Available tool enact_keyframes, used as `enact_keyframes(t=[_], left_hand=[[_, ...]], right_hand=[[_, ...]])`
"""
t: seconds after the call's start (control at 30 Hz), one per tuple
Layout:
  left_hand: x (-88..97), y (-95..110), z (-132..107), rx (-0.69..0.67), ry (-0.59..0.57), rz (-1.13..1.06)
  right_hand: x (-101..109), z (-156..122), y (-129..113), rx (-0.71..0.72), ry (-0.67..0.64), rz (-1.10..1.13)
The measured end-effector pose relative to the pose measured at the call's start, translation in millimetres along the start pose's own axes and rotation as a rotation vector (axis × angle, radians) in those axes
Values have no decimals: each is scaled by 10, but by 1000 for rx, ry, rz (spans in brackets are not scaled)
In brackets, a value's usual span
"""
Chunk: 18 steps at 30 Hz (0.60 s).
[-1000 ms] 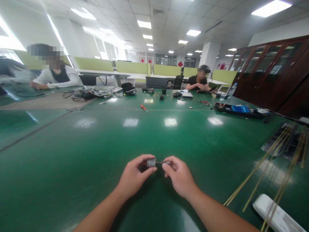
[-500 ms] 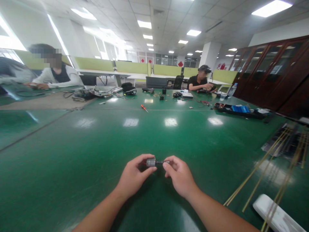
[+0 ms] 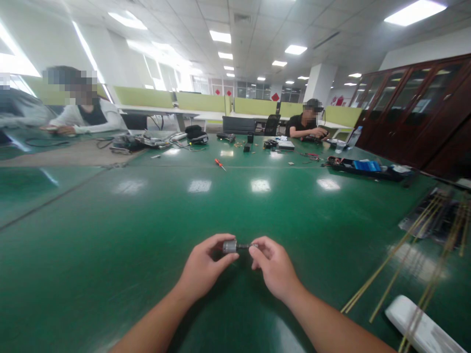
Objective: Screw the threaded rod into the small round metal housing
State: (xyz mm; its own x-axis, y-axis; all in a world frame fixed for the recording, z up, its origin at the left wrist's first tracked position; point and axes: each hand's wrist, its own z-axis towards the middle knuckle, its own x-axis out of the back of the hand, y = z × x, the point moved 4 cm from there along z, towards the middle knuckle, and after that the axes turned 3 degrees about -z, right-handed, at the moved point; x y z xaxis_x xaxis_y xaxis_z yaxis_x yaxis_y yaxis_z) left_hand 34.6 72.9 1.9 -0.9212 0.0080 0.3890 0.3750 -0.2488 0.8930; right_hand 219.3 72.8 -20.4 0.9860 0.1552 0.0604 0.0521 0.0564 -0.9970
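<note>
Between my two hands a small silver electric motor [image 3: 230, 246] is held sideways above the green table [image 3: 154, 274]. My left hand [image 3: 206, 267] is closed on the motor's round body, thumb below and fingers above. A thin dark threaded shaft [image 3: 243, 246] sticks out of the motor to the right. My right hand [image 3: 274, 267] pinches the far end of that shaft between thumb and fingertips. Some red, likely a wire, shows at the motor's left end, partly hidden by my left palm.
An orange-handled screwdriver [image 3: 220, 164] lies ahead. Long thin sticks [image 3: 393, 260] and a white object [image 3: 419, 323] are at the right. A black tray [image 3: 382, 171] with blue items stands farther off. People sit at the far left [image 3: 88, 115] and far right [image 3: 301, 125].
My hands and the motor stay almost in place; the shaft's look differs slightly. At the far right, the other person's hands have lowered a little.
</note>
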Motion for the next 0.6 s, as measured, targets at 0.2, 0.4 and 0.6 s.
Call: enact_keyframes(t=[0.2, 0.4, 0.6], left_hand=[[-4, -4, 3, -8, 1, -5], [-1, -18, 5, -21, 4, 13], [5, 7, -2, -22, 1, -6]], right_hand=[[8, 3, 13, -5, 0, -1], [14, 9, 27, -10, 4, 1], [13, 8, 1, -13, 5, 4]])
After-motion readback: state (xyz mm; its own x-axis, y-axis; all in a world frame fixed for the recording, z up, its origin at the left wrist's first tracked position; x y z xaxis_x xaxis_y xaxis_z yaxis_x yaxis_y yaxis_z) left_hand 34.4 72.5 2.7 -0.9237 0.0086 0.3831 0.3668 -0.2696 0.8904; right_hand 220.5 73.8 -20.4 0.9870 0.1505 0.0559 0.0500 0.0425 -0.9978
